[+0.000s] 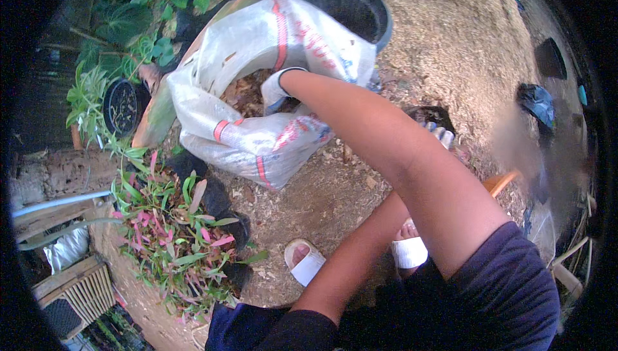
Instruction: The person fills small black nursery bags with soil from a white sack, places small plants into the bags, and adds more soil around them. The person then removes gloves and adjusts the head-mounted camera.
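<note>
My right arm stretches across to a white woven sack (236, 138) with red stripes and printing. The sack stands with its mouth folded wide, and dry brown leaf litter (246, 92) shows inside. My right hand (274, 91), in a white knit glove, reaches down into it; its fingers are hidden. My left arm crosses beneath the right one. Gloved fingers of my left hand (440, 134) curl at the edge of a small black plant bag (434, 115) with dark contents. The rest of that hand is hidden behind my right forearm.
Behind the sack stands a large black tub (345, 5). A heap of pale husks or shavings (444, 27) spreads to the right. Potted pink-and-green plants (178, 240) stand at left, near a black pot (124, 107). An orange object (501, 182) lies beside my right foot.
</note>
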Demonstrator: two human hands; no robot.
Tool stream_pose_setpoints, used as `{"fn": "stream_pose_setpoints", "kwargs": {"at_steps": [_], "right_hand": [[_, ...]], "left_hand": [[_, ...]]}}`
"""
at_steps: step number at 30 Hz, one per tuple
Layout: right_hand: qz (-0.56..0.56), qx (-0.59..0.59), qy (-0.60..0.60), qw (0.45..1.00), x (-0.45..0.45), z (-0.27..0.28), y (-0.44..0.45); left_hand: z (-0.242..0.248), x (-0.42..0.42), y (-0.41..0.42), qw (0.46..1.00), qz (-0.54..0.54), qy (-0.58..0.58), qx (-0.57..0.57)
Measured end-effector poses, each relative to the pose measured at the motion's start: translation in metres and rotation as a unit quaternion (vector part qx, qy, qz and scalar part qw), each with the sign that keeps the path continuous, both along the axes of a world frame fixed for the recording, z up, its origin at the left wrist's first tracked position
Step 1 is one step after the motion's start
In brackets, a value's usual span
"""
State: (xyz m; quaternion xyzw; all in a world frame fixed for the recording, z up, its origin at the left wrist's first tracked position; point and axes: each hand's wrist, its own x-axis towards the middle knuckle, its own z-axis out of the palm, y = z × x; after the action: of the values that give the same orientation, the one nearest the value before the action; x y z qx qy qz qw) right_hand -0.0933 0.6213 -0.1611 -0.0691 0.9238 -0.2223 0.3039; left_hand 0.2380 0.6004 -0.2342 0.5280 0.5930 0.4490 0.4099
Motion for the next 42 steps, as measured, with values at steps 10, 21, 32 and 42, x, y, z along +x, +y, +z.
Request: {"fn": "stream_pose_setpoints", "kwargs": {"at_steps": [10, 21, 32, 42], "right_hand": [[0.114, 0.088, -0.047, 0.989, 0.0, -0.014, 0.001], [-0.141, 0.05, -0.001, 0.989, -0.008, 0.025, 0.008], [-0.07, 0.067, 0.074, 0.993, 0.005, 0.006, -0.017], [0.041, 0.071, 0.037, 0.996, 0.032, -0.005, -0.008]], "left_hand": [[-0.05, 0.023, 0.002, 0.937, -0.035, -0.349, 0.001], [-0.035, 0.015, -0.001, 0.985, -0.005, -0.163, 0.061], [-0.026, -0.01, 0.025, 0.968, 0.047, 0.227, 0.095], [-0.043, -0.009, 0.008, 0.996, 0.024, -0.076, 0.042]]}}
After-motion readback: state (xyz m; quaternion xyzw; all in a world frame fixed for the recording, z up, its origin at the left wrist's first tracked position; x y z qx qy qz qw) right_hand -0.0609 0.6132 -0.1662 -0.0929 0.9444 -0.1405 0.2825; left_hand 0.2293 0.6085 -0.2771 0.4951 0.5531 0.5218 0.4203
